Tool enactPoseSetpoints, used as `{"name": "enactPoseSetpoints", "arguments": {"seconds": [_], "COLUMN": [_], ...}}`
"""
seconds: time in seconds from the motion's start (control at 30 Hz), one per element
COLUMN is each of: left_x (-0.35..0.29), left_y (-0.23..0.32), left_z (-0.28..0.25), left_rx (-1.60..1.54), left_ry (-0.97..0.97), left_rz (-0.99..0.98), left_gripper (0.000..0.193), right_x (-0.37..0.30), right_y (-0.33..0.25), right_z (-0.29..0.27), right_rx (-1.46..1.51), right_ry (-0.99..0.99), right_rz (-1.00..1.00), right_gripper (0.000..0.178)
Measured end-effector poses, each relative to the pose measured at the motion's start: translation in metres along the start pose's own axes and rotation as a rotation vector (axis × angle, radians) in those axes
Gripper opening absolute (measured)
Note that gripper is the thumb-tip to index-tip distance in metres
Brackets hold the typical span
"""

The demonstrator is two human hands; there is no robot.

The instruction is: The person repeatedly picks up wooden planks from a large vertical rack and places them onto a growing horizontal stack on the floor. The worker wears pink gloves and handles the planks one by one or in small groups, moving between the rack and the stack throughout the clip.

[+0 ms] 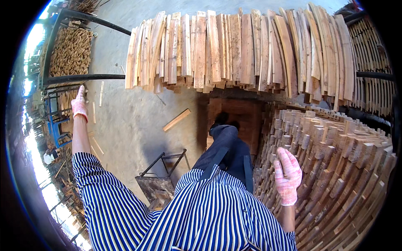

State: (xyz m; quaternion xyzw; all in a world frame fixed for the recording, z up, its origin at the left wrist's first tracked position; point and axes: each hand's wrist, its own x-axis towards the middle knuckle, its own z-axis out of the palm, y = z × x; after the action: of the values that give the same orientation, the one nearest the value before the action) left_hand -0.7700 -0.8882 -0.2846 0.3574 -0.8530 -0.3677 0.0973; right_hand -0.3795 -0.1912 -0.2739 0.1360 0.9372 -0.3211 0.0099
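Observation:
My left hand, in a pink-and-white knit glove, reaches far out to the left. Its fingers are stretched toward a black metal bar, and nothing shows in it; whether it touches the bar I cannot tell. My right hand, gloved alike, is raised in front of a tall stack of wooden strips. Its fingers are slightly bent, the thumb stands off from them, and no object is in it. Ahead of me a long row of wooden slats lies side by side across the black frame.
A loose wooden piece lies on the concrete floor. Near my left side stands a metal-framed holder with wood scraps. I stand on a brown board. More stacked wood and a blue metal frame are at the left.

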Motion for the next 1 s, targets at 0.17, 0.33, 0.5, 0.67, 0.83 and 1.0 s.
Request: {"name": "enactPoseSetpoints", "arguments": {"seconds": [0.17, 0.33, 0.5, 0.67, 0.83, 1.0], "left_x": [0.029, 0.072, 0.126, 0.228, 0.195, 0.172], "left_y": [0.002, 0.012, -0.011, -0.076, -0.077, -0.087], "left_z": [-0.002, 0.04, 0.104, 0.096, 0.147, 0.152], "left_rx": [0.015, -0.098, -0.001, -0.175, -0.662, -0.761], "left_ry": [0.032, 0.035, 0.387, 0.585, 0.352, 0.304], "left_rz": [-0.064, -0.063, 0.353, 0.693, 1.021, 1.048], "left_gripper": [0.099, 0.107, 0.086, 0.086, 0.045, 0.062], "right_x": [0.004, 0.008, -0.019, -0.089, -0.068, -0.009], "right_y": [0.044, 0.109, 0.189, 0.272, 0.321, 0.254], "right_z": [0.046, 0.102, 0.177, 0.365, 0.58, 0.643], "right_rx": [0.071, -0.083, -0.409, -0.589, 0.007, 1.046], "right_ry": [0.027, 0.083, 0.061, 0.415, 0.512, 0.607], "right_rz": [0.022, 0.034, 0.072, 0.134, 0.593, 0.755], "right_gripper": [0.036, 0.034, 0.042, 0.034, 0.032, 0.036]}}
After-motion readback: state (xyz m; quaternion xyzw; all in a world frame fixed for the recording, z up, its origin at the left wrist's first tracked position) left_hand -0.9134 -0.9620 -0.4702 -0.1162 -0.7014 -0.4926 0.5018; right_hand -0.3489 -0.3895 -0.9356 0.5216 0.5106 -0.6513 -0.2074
